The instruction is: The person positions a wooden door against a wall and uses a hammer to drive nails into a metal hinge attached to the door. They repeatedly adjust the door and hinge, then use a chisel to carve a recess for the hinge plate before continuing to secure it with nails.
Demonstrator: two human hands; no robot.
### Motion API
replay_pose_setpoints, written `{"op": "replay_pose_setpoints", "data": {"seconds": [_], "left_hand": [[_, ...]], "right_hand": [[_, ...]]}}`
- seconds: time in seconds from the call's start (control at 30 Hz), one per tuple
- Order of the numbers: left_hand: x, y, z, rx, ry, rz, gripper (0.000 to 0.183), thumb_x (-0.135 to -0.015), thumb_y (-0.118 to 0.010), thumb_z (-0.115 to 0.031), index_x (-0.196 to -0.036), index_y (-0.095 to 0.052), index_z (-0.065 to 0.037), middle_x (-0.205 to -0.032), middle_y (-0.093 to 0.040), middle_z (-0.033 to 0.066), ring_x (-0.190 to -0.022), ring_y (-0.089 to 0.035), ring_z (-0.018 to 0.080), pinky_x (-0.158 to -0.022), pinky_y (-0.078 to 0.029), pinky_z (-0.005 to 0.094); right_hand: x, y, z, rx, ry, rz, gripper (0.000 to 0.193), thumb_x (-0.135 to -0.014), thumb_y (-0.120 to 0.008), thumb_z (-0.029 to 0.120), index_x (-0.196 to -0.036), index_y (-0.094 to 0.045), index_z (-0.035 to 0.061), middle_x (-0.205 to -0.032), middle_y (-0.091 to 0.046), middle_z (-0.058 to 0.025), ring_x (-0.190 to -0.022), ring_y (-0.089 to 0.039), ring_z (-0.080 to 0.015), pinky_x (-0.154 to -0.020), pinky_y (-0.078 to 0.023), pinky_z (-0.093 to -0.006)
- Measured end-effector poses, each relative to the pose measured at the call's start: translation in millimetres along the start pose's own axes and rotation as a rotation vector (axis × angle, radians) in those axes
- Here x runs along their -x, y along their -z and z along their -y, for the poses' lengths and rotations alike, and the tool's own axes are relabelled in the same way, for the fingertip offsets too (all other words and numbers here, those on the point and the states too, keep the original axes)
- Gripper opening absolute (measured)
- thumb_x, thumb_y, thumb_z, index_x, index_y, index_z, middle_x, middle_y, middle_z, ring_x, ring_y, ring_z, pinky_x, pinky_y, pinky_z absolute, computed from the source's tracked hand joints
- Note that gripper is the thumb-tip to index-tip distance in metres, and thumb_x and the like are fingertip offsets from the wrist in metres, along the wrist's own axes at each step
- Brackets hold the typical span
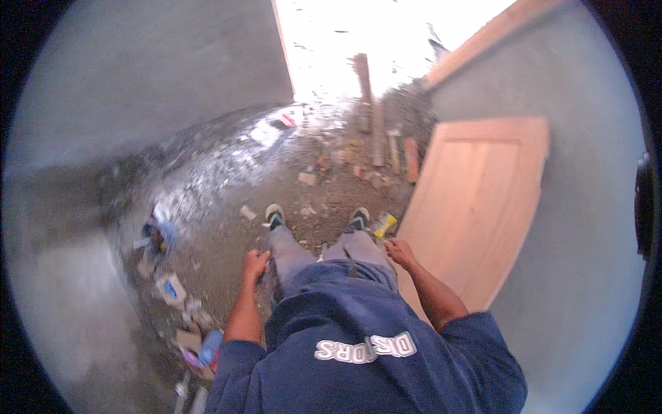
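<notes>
My left hand (256, 264) hangs beside my left thigh with its fingers curled. What it holds, if anything, is too blurred to make out. By my right thigh, my right hand (398, 251) is also closed, its grip unclear. Just beyond its fingers shows a yellow object (385, 224), too blurred to name; whether the hand touches it I cannot tell. A light wooden door panel (476, 200) leans against the grey wall to the right of that hand.
A dirt floor (276, 186) with rubble surrounds my shoes (276, 215). Wooden boards (377, 131) and a reddish brick (412, 160) lie ahead, towards a bright doorway (345, 41). At left are a blue bag-like item (165, 233), a pale box (171, 290) and litter.
</notes>
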State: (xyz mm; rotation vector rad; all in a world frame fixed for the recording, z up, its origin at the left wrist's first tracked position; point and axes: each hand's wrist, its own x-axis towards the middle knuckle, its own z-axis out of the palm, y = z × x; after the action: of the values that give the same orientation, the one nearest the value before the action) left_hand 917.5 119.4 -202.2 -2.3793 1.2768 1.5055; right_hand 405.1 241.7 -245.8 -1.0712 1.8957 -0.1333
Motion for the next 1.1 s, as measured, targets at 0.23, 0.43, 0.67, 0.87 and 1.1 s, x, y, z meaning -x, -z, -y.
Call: {"op": "replay_pose_setpoints", "data": {"seconds": [0.23, 0.43, 0.67, 0.87, 1.1], "left_hand": [[-50.4, 69.5, 26.5, -0.371, -0.224, 0.109, 0.047, -0.082, -0.077, -0.039, -0.075, -0.06, 0.004, -0.074, -0.065, 0.0187, -0.068, -0.064, 0.0239, -0.067, -0.05, 0.0439], [-153.9, 165.5, 39.9, -0.499, -0.239, 0.405, 0.037, -0.089, -0.071, -0.033, -0.085, -0.061, 0.002, -0.072, -0.063, 0.0151, -0.065, -0.063, 0.027, -0.062, -0.051, 0.0441], [-195.8, 178.8, -34.1, -0.337, -0.096, 0.492, 0.018, -0.094, -0.063, -0.018, -0.098, -0.053, -0.004, -0.069, -0.06, 0.0151, -0.05, -0.061, 0.0303, -0.045, -0.051, 0.0442], [-192.4, 127.5, -97.6, -0.122, -0.055, 0.583, 0.016, -0.096, -0.059, -0.017, -0.097, -0.051, -0.003, -0.07, -0.06, 0.016, -0.051, -0.063, 0.0314, -0.047, -0.055, 0.0448], [-150.8, 54.8, -133.0, 0.065, 0.025, 0.581, 0.017, -0.091, -0.06, -0.018, -0.09, -0.053, -0.002, -0.075, -0.064, 0.0173, -0.056, -0.068, 0.0315, -0.05, -0.057, 0.0443]], "right_hand": [[81.0, -119.5, 55.9, -0.175, -0.356, -0.168, 0.055, -0.097, -0.054, 0.051, -0.094, -0.072, -0.0008, -0.094, -0.071, -0.0254, -0.09, -0.069, -0.0412, -0.079, -0.051, -0.049], [135.0, -222.4, 146.1, -0.518, -0.597, -0.507, 0.051, -0.096, -0.057, 0.051, -0.101, -0.073, 0.0032, -0.096, -0.072, -0.0229, -0.093, -0.069, -0.0388, -0.081, -0.051, -0.0482], [133.6, -240.1, 160.8, -0.641, -0.631, -0.527, 0.057, -0.095, -0.055, 0.054, -0.097, -0.074, 0.0004, -0.098, -0.071, -0.0273, -0.094, -0.068, -0.0456, -0.083, -0.052, -0.0548], [110.7, -223.1, 131.4, -0.584, -0.625, -0.55, 0.052, -0.093, -0.06, 0.053, -0.091, -0.073, 0.003, -0.089, -0.072, -0.0231, -0.085, -0.069, -0.0412, -0.076, -0.051, -0.0511], [44.8, -124.8, 53.2, -0.454, -0.523, -0.346, 0.05, -0.093, -0.059, 0.05, -0.088, -0.074, 0.0022, -0.094, -0.071, -0.0254, -0.09, -0.069, -0.0415, -0.082, -0.052, -0.0528]]}}
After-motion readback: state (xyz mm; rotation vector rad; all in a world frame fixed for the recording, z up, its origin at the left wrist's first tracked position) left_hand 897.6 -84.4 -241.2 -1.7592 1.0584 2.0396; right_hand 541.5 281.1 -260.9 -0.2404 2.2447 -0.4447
